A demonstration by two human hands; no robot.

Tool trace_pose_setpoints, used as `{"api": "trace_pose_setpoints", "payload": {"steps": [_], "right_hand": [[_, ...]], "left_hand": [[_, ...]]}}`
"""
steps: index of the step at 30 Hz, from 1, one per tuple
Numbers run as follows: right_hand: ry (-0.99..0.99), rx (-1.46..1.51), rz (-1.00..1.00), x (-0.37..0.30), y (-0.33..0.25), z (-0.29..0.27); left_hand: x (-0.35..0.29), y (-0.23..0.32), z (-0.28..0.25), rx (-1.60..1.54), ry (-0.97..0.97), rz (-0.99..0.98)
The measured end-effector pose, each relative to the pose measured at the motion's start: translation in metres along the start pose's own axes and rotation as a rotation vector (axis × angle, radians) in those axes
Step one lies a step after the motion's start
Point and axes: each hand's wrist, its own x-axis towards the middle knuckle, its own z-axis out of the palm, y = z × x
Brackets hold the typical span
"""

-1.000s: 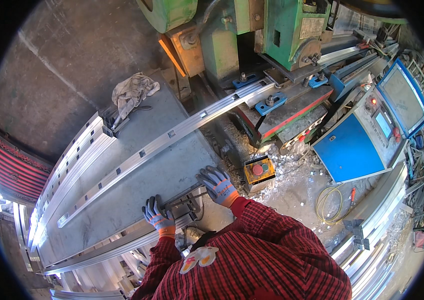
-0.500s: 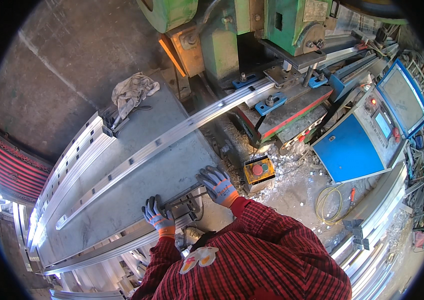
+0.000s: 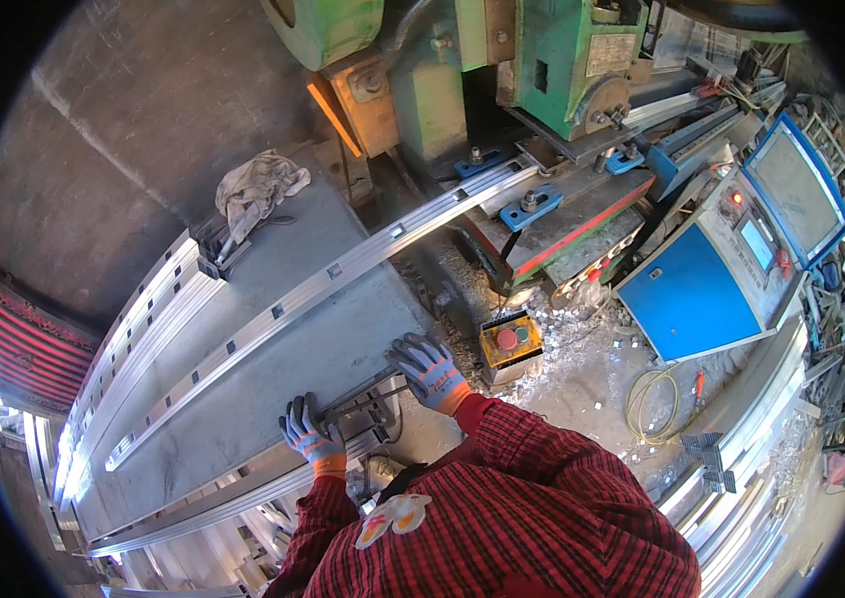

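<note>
My left hand (image 3: 313, 436), in a grey-and-orange work glove with dark fingertips, lies at the near edge of the grey metal table (image 3: 323, 344), fingers apart. To its right, my gloved right hand (image 3: 430, 372) rests by the table's corner with fingers spread. Neither hand holds anything. Beyond them a long silver metal profile (image 3: 305, 289) with a row of rectangular holes crosses the table diagonally. Its far end runs into the tooling of a green punch press (image 3: 567, 70), where the contact is hidden. A yellow button box (image 3: 510, 340) stands just right of my right hand.
Several slotted profiles (image 3: 158, 309) lie along the table's left side, beside a crumpled rag (image 3: 258, 189). A blue control cabinet (image 3: 696, 299) stands at the right. Metal scraps and a coiled yellow hose (image 3: 654, 409) lie on the floor. More profiles (image 3: 756, 429) are stacked at right.
The press head has come down toward the tooling, narrowing the gap above the profile. The holes in the profile look brighter. My hands have hardly moved.
</note>
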Motion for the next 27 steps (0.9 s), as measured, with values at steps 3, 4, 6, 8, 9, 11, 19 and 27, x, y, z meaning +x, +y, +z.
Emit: {"api": "trace_pose_setpoints", "payload": {"steps": [3, 4, 6, 8, 9, 11, 19, 27], "right_hand": [[-0.018, -0.009, -0.001, 0.0010, -0.0007, -0.0020], [-0.032, -0.015, 0.003, 0.0012, -0.0013, -0.0029], [-0.038, -0.020, 0.006, 0.0002, -0.0003, -0.0021], [-0.021, -0.016, 0.000, -0.0011, 0.0014, 0.0018], [-0.020, -0.014, 0.000, -0.0014, 0.0016, 0.0027], [-0.019, -0.011, 0.000, -0.0013, 0.0016, 0.0035], [-0.006, -0.030, -0.006, -0.0004, 0.0008, 0.0023], [-0.034, -0.019, 0.003, 0.0001, -0.0004, -0.0018]], "left_hand": [[-0.0007, 0.0004, -0.0009, -0.003, -0.009, -0.007], [-0.0011, 0.0002, -0.0018, -0.007, -0.014, -0.008], [-0.0003, 0.0005, -0.0012, -0.010, -0.008, 0.001], [0.0001, -0.0001, 0.0009, -0.006, 0.014, 0.016], [-0.0004, -0.0013, 0.0022, -0.007, 0.019, 0.021], [-0.0020, -0.0040, 0.0047, -0.011, 0.029, 0.032], [-0.0019, -0.0037, 0.0061, 0.002, 0.037, 0.030], [0.0000, 0.0002, 0.0007, 0.025, 0.005, 0.017]]}}
